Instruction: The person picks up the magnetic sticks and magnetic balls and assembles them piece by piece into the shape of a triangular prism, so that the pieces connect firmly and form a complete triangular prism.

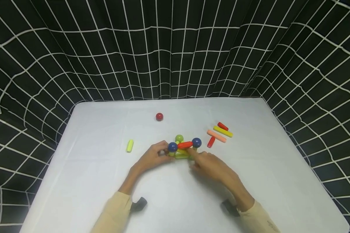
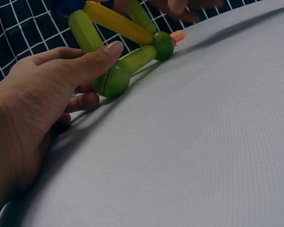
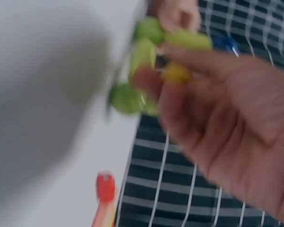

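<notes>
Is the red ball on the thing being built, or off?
Off. The red ball lies by itself on the white table, with bare tabletop between it and the ball-and-stick toy.

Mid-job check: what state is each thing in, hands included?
Structure: balls and sticks joined, in hand
Top red stick: spanning two blue balls
Left hand: gripping the structure
Right hand: at the structure; grip unclear
Red ball: loose, apart
Lime stick: loose, lying alone
Four sticks at right: loose, lying grouped
</notes>
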The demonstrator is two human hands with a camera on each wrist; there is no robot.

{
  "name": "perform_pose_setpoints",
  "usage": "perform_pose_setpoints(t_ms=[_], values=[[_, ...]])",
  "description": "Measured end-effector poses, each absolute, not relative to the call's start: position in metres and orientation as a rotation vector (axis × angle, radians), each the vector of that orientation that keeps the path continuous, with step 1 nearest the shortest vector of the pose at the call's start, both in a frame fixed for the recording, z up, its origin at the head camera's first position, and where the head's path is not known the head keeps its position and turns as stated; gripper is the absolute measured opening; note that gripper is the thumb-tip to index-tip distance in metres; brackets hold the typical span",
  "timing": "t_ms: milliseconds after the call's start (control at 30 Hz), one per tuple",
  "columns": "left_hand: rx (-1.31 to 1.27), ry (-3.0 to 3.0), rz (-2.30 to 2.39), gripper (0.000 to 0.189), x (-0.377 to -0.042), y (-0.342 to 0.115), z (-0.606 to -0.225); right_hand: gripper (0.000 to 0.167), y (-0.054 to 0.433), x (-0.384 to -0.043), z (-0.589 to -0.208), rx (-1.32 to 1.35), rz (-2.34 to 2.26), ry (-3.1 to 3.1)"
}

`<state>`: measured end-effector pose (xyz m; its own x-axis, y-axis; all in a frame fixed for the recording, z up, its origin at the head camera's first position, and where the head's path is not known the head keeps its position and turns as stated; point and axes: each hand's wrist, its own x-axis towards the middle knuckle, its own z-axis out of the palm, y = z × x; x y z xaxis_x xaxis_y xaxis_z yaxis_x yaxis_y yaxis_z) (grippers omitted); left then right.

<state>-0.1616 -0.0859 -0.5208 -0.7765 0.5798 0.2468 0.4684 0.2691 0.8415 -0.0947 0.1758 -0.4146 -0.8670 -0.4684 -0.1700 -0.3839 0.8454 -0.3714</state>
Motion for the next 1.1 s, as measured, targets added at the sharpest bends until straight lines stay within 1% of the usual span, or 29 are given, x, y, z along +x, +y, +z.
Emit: perform_pose_setpoints(t_ms=[33,133,200,367,400,500,567,600,667,733,800,867,900,1000,1067,1100], values=[[0.996,2.424,1.543,0.02,-0.162,-0.085,-0.522,0.049,0.184,-0.095,-0.412,-0.64,-0.573,2.71],[0.939,2.485,1.539,0.021,-0.163,-0.083,-0.524,0.032,0.207,-0.098,-0.408,-0.585,-0.754,2.629],[0.874,2.543,1.547,0.022,-0.163,-0.082,-0.524,0.028,0.219,-0.103,-0.408,-0.585,-0.822,2.635],[0.741,2.628,1.61,0.035,-0.164,-0.081,-0.524,0.042,0.219,-0.117,-0.418,-0.653,-0.885,2.601],[0.739,2.618,1.607,0.04,-0.163,-0.081,-0.524,0.043,0.215,-0.118,-0.421,-0.665,-0.893,2.576],[0.764,2.548,1.533,0.059,-0.16,-0.082,-0.524,0.038,0.201,-0.115,-0.425,-0.711,-0.887,2.508],[0.799,2.501,1.48,0.071,-0.159,-0.082,-0.525,0.045,0.191,-0.11,-0.427,-0.816,-0.857,2.466],[0.817,2.486,1.462,0.074,-0.159,-0.082,-0.526,0.051,0.186,-0.108,-0.427,-0.877,-0.838,2.44],[0.86,2.459,1.466,0.07,-0.159,-0.082,-0.527,0.058,0.181,-0.105,-0.427,-0.983,-0.831,2.385],[0.88,2.457,1.49,0.058,-0.16,-0.082,-0.528,0.053,0.179,-0.105,-0.426,-1.002,-0.875,2.387],[0.845,2.472,1.521,0.046,-0.161,-0.083,-0.528,0.042,0.18,-0.11,-0.425,-0.897,-0.971,2.457],[0.784,2.483,1.548,0.039,-0.162,-0.084,-0.527,0.029,0.183,-0.119,-0.424,-0.735,-1.064,2.578],[0.752,2.49,1.551,0.038,-0.163,-0.085,-0.527,0.028,0.184,-0.124,-0.425,-0.656,-1.083,2.633],[0.695,2.487,1.547,0.038,-0.162,-0.086,-0.525,0.039,0.187,-0.137,-0.431,-0.521,-1.056,2.692],[0.703,2.484,1.537,0.037,-0.163,-0.086,-0.524,0.045,0.187,-0.144,-0.437,-0.53,-1.014,2.672],[0.705,2.483,1.533,0.037,-0.163,-0.086,-0.523,0.045,0.187,-0.146,-0.44,-0.542,-1.008,2.655]])
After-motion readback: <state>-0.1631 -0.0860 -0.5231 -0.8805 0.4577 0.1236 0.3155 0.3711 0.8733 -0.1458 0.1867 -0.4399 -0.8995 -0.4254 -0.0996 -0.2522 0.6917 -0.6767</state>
